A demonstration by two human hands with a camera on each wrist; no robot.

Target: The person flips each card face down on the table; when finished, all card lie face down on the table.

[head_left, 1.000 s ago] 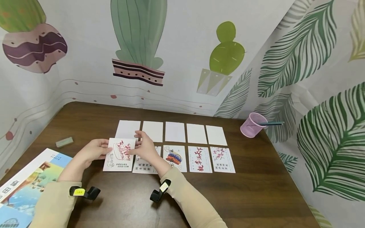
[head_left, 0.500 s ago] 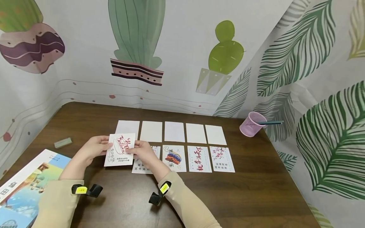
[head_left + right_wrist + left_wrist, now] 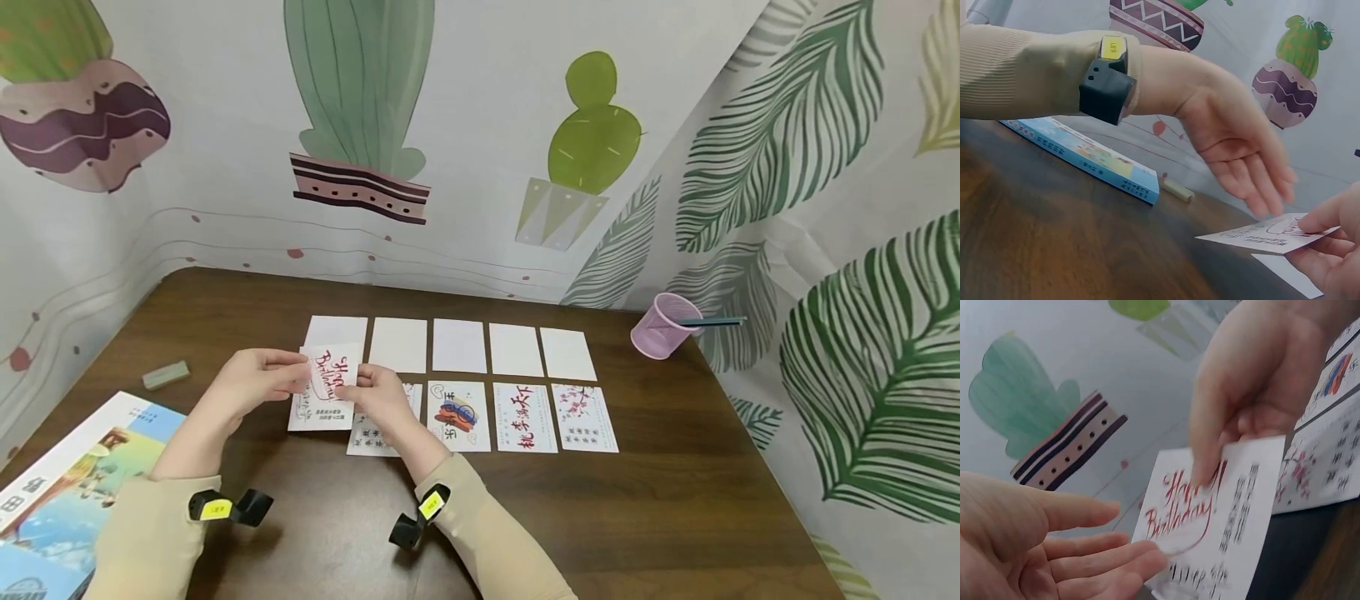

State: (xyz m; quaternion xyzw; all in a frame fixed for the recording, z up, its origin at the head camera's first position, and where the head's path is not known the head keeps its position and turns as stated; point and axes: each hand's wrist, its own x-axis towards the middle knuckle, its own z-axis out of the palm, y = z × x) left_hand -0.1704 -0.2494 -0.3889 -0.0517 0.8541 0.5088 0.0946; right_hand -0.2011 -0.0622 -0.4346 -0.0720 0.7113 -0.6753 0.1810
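A white card with red "Happy Birthday" lettering is held above the table at the left end of two rows of cards. My right hand pinches it by its right edge, thumb on the printed face. At its left edge my left hand has its fingers extended and thumb apart, as the left wrist view confirms. Those fingertips overlap the card in that view; contact cannot be told. Partly covered by my right hand is a blossom-printed card. Behind the held card lies a blank white card.
Further blank cards form the back row. In front lie several printed cards. A pink cup with pencils stands at the back right. An eraser-like block and a blue picture book are on the left.
The birthday card has been raised and shifted slightly right and away. My right hand has closed on its edge, and my left fingers, earlier pinching it, have spread from it.
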